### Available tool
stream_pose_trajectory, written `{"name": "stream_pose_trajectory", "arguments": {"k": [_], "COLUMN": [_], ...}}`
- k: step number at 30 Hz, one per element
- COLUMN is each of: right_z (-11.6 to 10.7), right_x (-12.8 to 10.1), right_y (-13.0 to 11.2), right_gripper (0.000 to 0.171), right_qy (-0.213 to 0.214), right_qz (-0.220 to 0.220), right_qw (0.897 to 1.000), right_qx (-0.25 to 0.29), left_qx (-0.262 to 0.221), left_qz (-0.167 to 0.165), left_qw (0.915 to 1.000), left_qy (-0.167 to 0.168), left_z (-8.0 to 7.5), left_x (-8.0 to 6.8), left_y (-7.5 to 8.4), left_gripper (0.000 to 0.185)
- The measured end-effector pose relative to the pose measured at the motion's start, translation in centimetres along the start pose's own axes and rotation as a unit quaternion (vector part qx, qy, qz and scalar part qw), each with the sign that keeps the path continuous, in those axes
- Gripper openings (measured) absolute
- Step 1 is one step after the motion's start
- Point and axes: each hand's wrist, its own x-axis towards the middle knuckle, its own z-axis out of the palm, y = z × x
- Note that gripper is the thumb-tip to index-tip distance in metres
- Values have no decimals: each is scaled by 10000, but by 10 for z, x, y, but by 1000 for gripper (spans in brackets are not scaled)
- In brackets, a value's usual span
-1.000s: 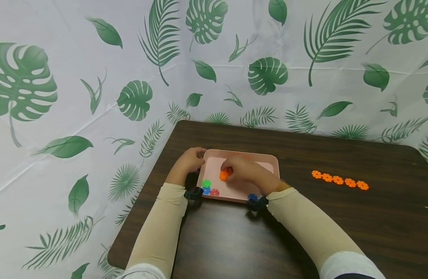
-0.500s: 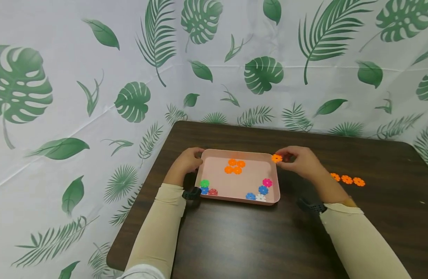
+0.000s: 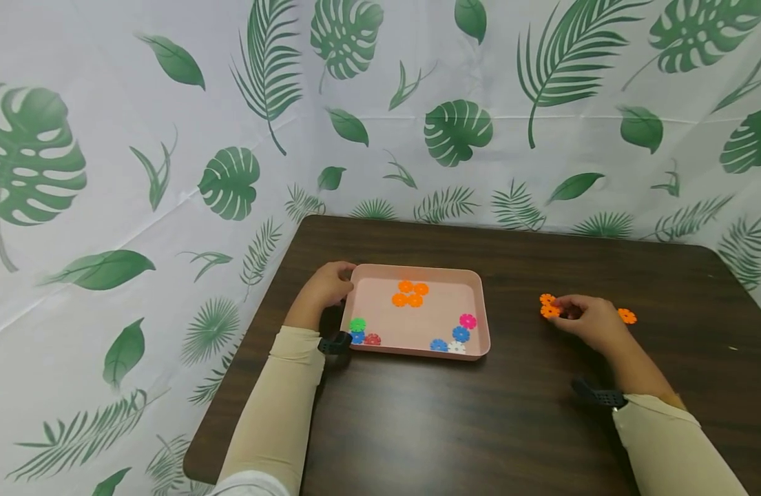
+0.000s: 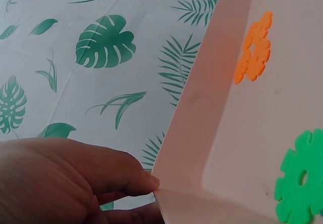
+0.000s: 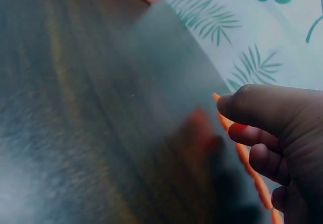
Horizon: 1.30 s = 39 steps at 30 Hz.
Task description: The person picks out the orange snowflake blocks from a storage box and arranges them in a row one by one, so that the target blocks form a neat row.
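Dark wood-grain table, pink tray, orange discs

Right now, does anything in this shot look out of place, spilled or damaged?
Nothing stands out. The pink tray looks whole, with the left hand gripping its edge, and its colored discs sit inside. The right hand pinches an orange disc and blocks some of the table, so I can't check there.

Snug, lightly creased beige sleeves end short of the bare hands, a black strap is worn at each sleeve's end, and white fabric backs the left sleeve.
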Motion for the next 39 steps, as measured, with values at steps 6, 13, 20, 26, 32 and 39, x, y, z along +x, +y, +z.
{"name": "stream_pose_trajectory", "arguments": {"k": [6,13,20,26,32,39], "right_z": [2,1,0,-1,-8,-16], "right_x": [-4,-4,-3,-4,-2,13], "right_y": [2,1,0,-1,-17,-54], "right_gripper": [45,46,41,43,42,50], "right_qy": [79,33,21,143,441,539], "right_qz": [-24,-91,-217,-278,-491,-540], "right_qw": [9999,9997,9993,9987,9977,9970], "right_qx": [-139,-234,-304,-409,-179,139], "left_qx": [-54,-21,-20,-27,-22,-14], "left_qz": [137,110,121,155,200,224], "left_qw": [9999,9999,9999,9999,9998,9997], "left_qy": [-43,-3,-13,21,12,-2], "left_z": [1,-1,-1,0,-2,-1], "left_x": [1,-1,-2,-1,-4,-2], "left_y": [-1,0,0,-2,-1,-3], "left_gripper": [54,53,53,52,53,53]}}
